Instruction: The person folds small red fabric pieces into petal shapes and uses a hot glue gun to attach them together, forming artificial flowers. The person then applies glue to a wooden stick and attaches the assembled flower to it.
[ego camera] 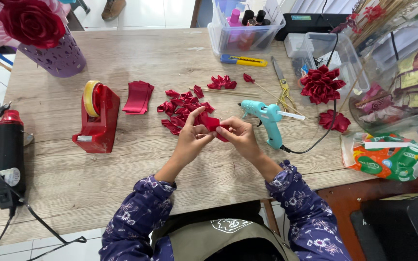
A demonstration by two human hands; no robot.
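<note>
Both hands meet over the middle of the tabletop [122, 58]: the left hand [192, 137] and right hand [238, 135] each pinch a small red ribbon piece [211, 123] between them, folding it. Just beyond lies a pile of folded red petals [182, 108]. The teal glue gun [267, 118] rests just right of the right hand; I'd worry a careless elbow could brush its nozzle or snag its cord.

We see a green-and-orange plastic package [385, 157] at the table's right edge and yellowish sachets [414, 87] inside a clear bag [397, 104] behind it.
</note>
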